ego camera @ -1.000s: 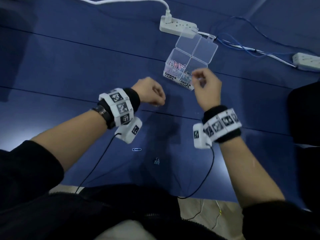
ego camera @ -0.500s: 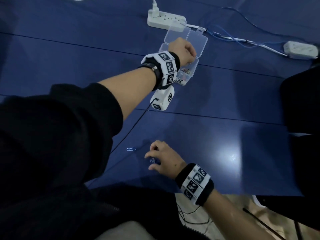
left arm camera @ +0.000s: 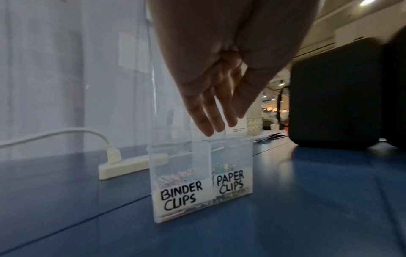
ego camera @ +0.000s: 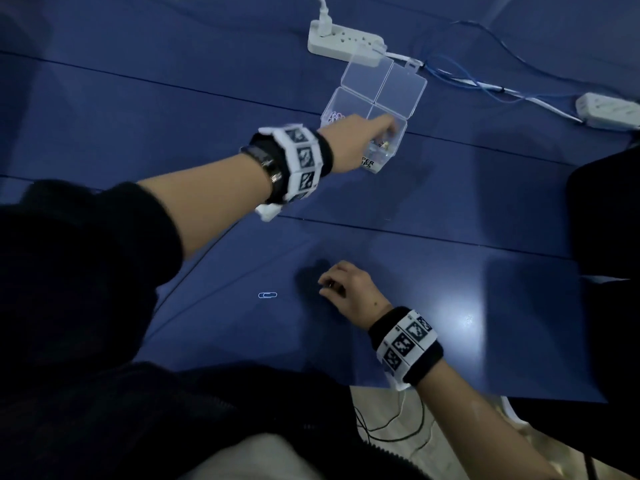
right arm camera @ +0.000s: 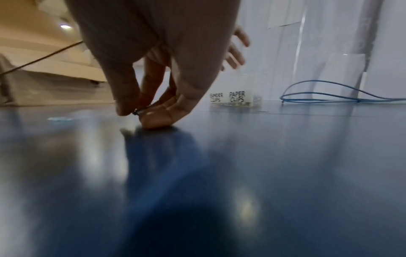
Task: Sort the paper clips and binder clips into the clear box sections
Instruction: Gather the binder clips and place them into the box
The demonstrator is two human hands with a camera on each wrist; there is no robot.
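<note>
Standing on the glossy blue table (ego camera: 450, 306), the clear plastic two-section box (left arm camera: 230, 156) holds clips. The left hand (ego camera: 356, 140) hovers above it, fingers (left arm camera: 206, 120) straight and spread. Near the table's front edge, the right hand (ego camera: 346, 289) pinches a small dark binder clip (right arm camera: 140, 111), just beside a loose pale blue paper clip (ego camera: 267, 295).

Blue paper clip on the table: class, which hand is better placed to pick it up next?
Probably the left hand: open over the clear box, holding nothing. The right hand lies nearer the blue paper clip but pinches a binder clip.
</note>
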